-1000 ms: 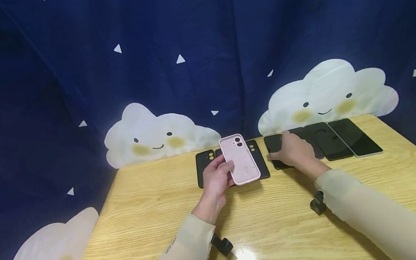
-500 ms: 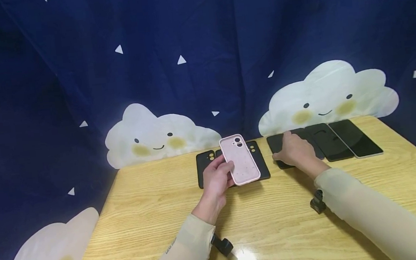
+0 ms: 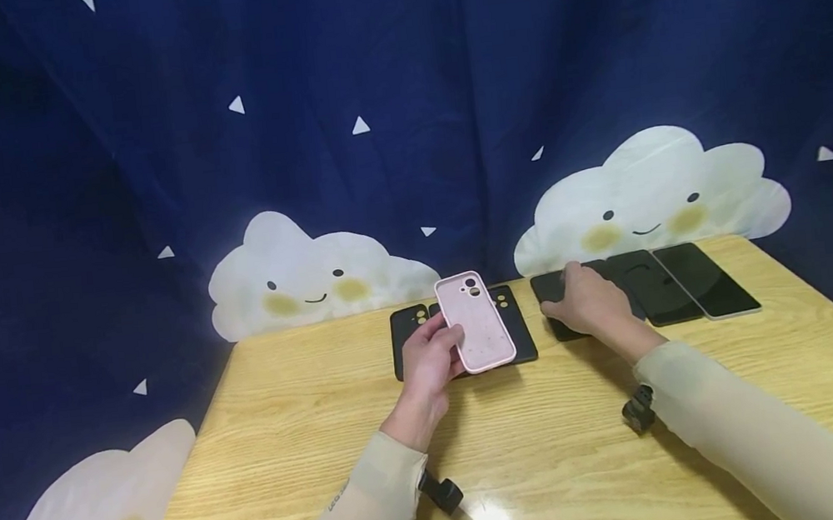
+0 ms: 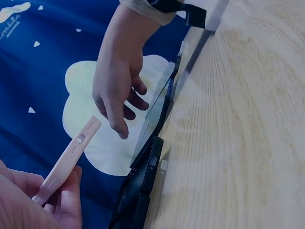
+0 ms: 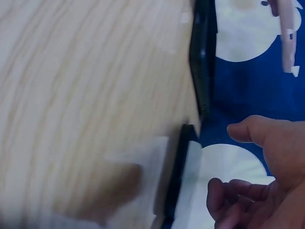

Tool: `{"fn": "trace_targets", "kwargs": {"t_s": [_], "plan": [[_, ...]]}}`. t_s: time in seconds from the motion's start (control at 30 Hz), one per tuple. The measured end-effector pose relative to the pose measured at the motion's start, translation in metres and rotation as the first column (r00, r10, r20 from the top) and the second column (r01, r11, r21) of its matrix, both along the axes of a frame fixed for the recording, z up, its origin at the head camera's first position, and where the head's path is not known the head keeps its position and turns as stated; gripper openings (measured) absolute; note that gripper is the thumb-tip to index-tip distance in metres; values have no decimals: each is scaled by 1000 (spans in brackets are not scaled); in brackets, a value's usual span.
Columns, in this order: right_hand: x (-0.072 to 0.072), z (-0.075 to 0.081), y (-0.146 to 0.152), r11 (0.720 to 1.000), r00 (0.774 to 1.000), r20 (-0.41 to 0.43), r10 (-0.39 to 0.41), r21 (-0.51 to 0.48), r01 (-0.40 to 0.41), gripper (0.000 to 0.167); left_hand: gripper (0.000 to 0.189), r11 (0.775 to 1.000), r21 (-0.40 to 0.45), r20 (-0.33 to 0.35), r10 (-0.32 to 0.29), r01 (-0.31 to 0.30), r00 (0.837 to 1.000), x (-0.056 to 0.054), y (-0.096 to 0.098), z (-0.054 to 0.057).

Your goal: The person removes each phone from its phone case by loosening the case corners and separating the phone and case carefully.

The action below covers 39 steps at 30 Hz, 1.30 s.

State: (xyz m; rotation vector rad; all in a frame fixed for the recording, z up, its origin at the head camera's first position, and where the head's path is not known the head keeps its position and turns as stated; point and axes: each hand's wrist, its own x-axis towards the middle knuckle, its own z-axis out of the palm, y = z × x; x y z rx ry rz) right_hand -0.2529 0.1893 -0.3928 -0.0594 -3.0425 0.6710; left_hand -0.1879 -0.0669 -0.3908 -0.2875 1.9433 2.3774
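Observation:
My left hand [image 3: 426, 364] holds a pale pink phone case [image 3: 478, 329] by its left edge, raised above the table with its inside facing me. In the left wrist view the pink case [image 4: 66, 160] is seen edge-on between thumb and fingers. Black phone cases [image 3: 405, 345] lie behind it, partly hidden. Over the leftmost dark phone [image 3: 547, 285] hovers my right hand [image 3: 592, 302]. In the right wrist view this hand [image 5: 271, 176] has its thumb and fingers loosely bent, apart from the phone [image 5: 177, 181], with nothing held.
To the right of that phone lie several more dark phones in a row, among them a black one [image 3: 653, 287] and one with a light frame [image 3: 708, 280]. The wooden table [image 3: 313, 437] ends at a blue curtain [image 3: 291, 54] printed with clouds.
The leftmost phone and my right thumb have shifted slightly right since a second ago, closing toward the neighbouring phone. My left hand and the pink case stay about where they were.

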Motion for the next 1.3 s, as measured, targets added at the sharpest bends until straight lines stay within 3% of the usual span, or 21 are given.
{"fn": "trace_targets", "kwargs": {"t_s": [0.23, 0.53, 0.87, 1.03, 1.3], "plan": [[15, 16, -2, 996, 994, -79, 79, -22, -81, 64, 46, 1000, -9, -8, 17, -17, 1000, -1, -5, 2], [42, 24, -5, 972, 961, -164, 224, -29, -232, 68, 43, 998, -61, -44, 29, -32, 999, -4, -24, 5], [68, 18, 1, 941, 921, -199, 335, 11, -339, 77, 47, 987, -129, -38, 89, -93, 995, -13, -66, 7], [79, 15, 2, 929, 904, -215, 370, 65, -365, 80, 46, 977, -174, -11, 127, -127, 992, -20, -92, 1], [93, 3, 4, 918, 902, -176, 393, 122, -376, 87, 43, 941, -281, 12, 198, -187, 980, -33, -124, -12]]}}
